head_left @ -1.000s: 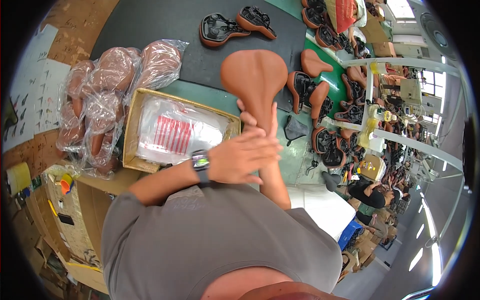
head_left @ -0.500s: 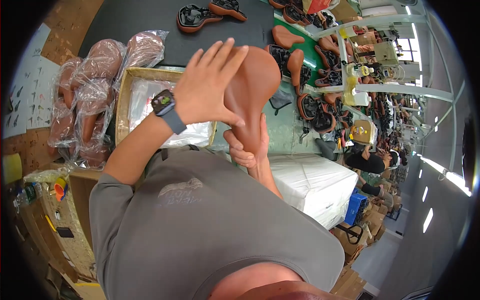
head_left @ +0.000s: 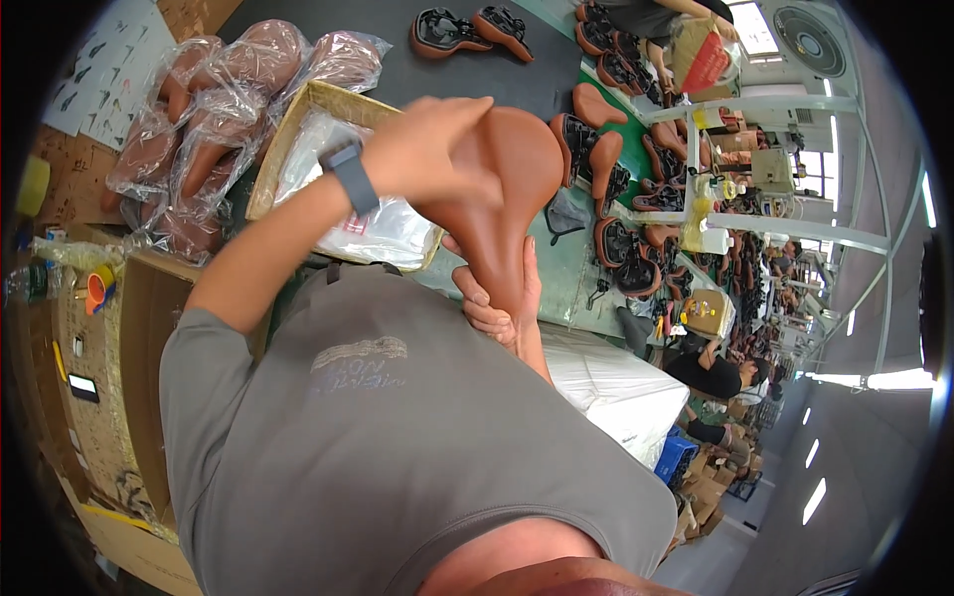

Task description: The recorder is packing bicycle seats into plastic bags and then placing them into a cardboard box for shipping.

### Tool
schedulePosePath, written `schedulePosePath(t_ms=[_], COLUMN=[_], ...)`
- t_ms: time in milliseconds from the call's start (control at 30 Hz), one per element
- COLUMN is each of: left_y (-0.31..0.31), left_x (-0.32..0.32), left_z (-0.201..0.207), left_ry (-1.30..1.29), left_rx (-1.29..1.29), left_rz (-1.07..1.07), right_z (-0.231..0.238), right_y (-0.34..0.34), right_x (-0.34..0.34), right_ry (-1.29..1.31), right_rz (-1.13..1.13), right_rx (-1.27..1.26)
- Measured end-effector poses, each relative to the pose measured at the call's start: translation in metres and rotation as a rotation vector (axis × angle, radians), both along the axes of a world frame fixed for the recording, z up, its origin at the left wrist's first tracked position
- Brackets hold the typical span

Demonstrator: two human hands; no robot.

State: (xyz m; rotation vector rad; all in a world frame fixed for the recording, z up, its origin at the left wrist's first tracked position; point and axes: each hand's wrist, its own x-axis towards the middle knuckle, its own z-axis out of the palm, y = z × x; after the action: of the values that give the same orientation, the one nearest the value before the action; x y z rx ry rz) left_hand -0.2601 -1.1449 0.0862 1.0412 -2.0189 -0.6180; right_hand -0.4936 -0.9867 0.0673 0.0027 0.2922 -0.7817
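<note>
A brown bicycle saddle (head_left: pixel 532 164) is held up in front of my chest, its smooth cover facing me and its narrow nose pointing down. My right hand (head_left: pixel 494 303) is wrapped round the nose from below, thumb along one side. Across the left part of the wide end lies my left hand (head_left: pixel 422 154), blurred by motion, with thumb and forefinger spread apart over the cover. A watch with a dark band (head_left: pixel 351 179) circles that wrist. The saddle's underside is hidden.
Left of the saddle, an open box (head_left: pixel 260 189) holds clear plastic bags. Several bagged saddles (head_left: pixel 214 129) are piled beyond it. Two saddles (head_left: pixel 447 35) lie underside up on the dark tabletop. More saddles (head_left: pixel 601 164) line the green bench at right, near a white-wrapped block (head_left: pixel 611 382) and co-workers.
My left hand has turned at the wrist and slid on the saddle cover; the watch face has swung out of sight. My right hand keeps its grip. The whole view has shifted and tilted.
</note>
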Motion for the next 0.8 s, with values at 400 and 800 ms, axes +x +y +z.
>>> schedulePosePath(t_ms=[400,800], left_y=[-0.015,0.02], left_x=[-0.015,-0.07], left_z=[-0.054,-0.386], left_ry=[0.249,-0.403], left_rx=[0.316,0.509], left_rz=[-0.069,0.112], right_z=[-0.01,-0.047], right_y=[0.034,0.085], right_x=[0.005,-0.036], right_ry=[0.007,1.662], right_rz=[-0.102,-0.571], right_rx=[0.078,-0.278])
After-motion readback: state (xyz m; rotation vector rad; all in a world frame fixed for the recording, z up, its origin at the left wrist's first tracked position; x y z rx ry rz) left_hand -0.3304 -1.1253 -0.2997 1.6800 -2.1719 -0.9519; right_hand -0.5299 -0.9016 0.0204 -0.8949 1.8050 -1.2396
